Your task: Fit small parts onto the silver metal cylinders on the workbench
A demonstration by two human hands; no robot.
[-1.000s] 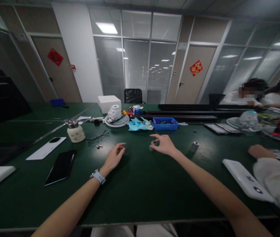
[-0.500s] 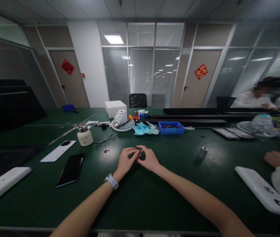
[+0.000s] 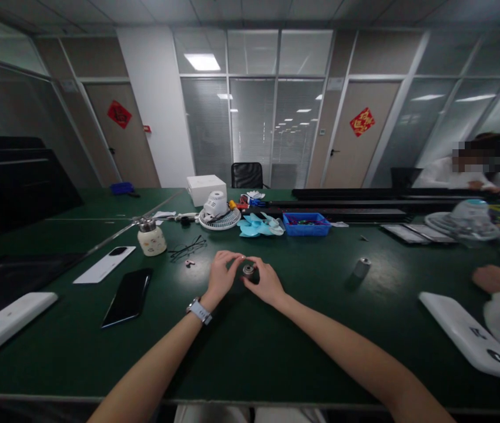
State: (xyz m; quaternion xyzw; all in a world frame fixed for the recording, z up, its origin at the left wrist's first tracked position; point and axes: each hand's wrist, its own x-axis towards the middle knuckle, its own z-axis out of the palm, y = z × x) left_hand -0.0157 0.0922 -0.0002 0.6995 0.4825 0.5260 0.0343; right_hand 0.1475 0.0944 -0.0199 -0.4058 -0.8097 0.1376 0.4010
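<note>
A small round metal part (image 3: 248, 270) with a raised centre sits between the thumb and fingers of my right hand (image 3: 267, 283), just above or on the green table. My left hand (image 3: 223, 274) is closed in a pinch beside it. Its thumb and fingertips meet above the part, close to my right fingertips. Anything in that pinch is too small to make out. To the right, apart from both hands, a silver metal cylinder (image 3: 362, 268) stands on the table.
Left lie a black phone (image 3: 127, 298), a white phone (image 3: 105, 265), glasses (image 3: 188, 249) and a cream jar (image 3: 151, 241). Behind my hands are a fan body (image 3: 218, 211), blue fan blades (image 3: 259, 225) and a blue tray (image 3: 306, 231). A person's hand (image 3: 499, 278) rests at right.
My left fingertips have lifted slightly off the metal part, which now shows its round face between my hands. The camera view has shifted a little.
</note>
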